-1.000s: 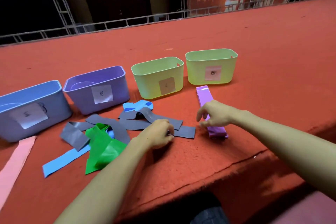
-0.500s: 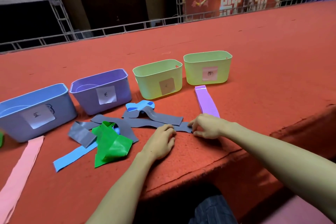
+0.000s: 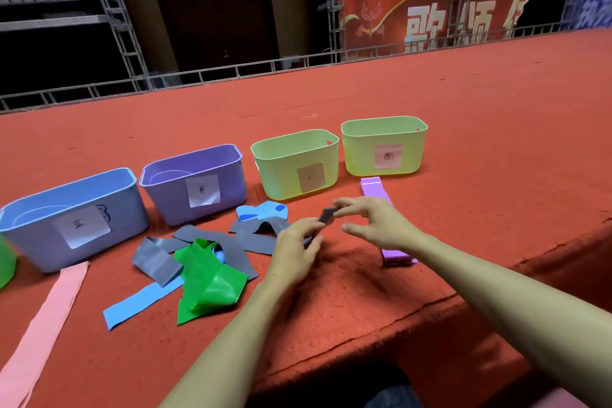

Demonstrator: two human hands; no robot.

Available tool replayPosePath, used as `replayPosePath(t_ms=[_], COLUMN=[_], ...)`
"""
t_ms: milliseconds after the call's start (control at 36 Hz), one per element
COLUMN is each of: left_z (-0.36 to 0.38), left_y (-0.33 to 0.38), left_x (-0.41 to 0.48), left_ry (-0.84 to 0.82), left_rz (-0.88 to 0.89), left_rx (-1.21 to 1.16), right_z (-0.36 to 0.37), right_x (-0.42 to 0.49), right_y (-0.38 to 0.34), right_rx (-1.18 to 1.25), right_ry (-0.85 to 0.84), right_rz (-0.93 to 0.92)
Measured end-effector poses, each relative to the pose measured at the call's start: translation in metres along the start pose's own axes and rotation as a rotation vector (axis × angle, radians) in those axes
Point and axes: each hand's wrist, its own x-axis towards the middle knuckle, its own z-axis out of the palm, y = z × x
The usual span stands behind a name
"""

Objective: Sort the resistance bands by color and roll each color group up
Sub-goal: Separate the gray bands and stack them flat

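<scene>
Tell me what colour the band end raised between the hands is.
Grey; the band end shows best in the head view.
</scene>
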Motion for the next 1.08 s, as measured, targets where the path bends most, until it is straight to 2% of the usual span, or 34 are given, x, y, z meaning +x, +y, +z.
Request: replayPosePath(t_ms=[111,222,333,528,667,750,972,1083], left_z=[-0.014,-0.027,-0.045,-0.066,-0.064,-0.062,-0.054,-0.045], left_y=[0.013,0.025,0.034,0.049,0.048,0.047,0.053,0.045], left_x=[0.015,0.022,0.028,0.034,0.031,0.029,0.017,0.008], left_ry=[0.085,0.077,0.16,0.225,0.075,0.046,-0.114,-0.187], left_rz=[-0.022,-0.003,-0.026,-0.02,0.057,0.077,0.014,-0.029], left_rx=[-0.113,-0.175,-0.275,-0.403,-0.314,-0.283,-0.402,-0.367], right_z=[-0.001,0.001,-0.009,-0.018,-0.029,-0.04,-0.078,-0.099], right_x=[0.007,0.018,0.034,0.057,0.07,0.076,0.084,0.084], right_y=[-0.005,-0.022,-0.042,-0.07,-0.087,-0.093,-0.097,-0.096], right_rx=[0.367,0.523,0.639,0.559,0.536,0.499,0.449,0.472], right_ry=[0.13,0.114,0.118,0.159,0.25,0.269,0.402,0.469], right_rz=[0.124,0.119,0.083,0.01,-0.042,-0.067,-0.077,-0.056])
